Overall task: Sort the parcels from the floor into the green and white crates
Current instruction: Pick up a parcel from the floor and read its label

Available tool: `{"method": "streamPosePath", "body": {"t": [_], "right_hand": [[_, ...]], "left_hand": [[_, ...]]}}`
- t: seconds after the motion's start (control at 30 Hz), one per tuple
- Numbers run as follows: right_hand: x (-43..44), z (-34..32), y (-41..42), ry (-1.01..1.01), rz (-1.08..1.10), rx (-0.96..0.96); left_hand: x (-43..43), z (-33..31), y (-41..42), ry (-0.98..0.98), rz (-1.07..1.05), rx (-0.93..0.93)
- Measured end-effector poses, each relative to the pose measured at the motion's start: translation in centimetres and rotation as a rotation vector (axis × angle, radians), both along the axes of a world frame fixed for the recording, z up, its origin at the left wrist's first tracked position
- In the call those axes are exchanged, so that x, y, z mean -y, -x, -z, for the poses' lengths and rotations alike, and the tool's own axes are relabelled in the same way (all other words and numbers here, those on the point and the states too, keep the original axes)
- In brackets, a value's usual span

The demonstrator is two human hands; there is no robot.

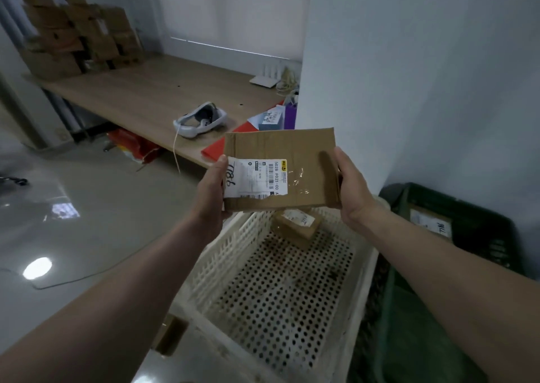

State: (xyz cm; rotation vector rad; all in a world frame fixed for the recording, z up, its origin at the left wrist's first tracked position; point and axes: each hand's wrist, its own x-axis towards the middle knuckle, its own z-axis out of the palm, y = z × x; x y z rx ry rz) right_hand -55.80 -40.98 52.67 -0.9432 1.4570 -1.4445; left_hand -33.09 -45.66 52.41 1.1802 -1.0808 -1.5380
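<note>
Parcels in my view number three, crates two, hands two. The flat parcel [304, 160] hangs in the air above the far end of the white crate [225, 254], held between both hands. My left hand [211, 191] grips its left edge with the thumb laid over the front, on the label. My right hand [355, 191] grips its right edge, thumb along the cardboard. The other fingers of both hands go behind the card, so I cannot tell how far they spread. The flat parcel is brown cardboard under clear tape. A white shipping label on its left side has handwritten marks, a barcode and a torn lower edge. A small parcel [295, 226], brown with a white label, lies at the far end of the white crate. The green crate [485, 207] stands just right of the white one, by the wall, and the third parcel [429, 222] lies inside it. Far left, a wooden bench [146, 90] carries a white headset [200, 120] and a stack of cartons [79, 32].
</note>
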Motion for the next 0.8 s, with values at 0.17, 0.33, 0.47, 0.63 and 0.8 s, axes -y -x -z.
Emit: {"method": "streamPosePath", "body": {"t": [0.17,0.33,0.47,0.63,0.8], "right_hand": [[1.4,3.0,2.8,-0.102,0.065,0.005],[4.2,6.8,4.6,-0.188,0.199,0.054],[6.6,12.7,5.0,-0.343,0.28,0.1],[7.0,21.7,4.8,-0.595,0.373,0.242],[6.7,29.1,4.4,-0.728,0.421,0.32]], "left_hand": [[3.6,3.0,3.2,-0.073,0.105,-0.009],[8.0,6.7,6.5,-0.121,0.155,0.063],[12.0,12.1,8.1,-0.152,0.15,0.234],[13.6,20.1,9.3,-0.272,0.285,0.35],[13.7,27.4,10.2,-0.399,0.366,0.481]]}}
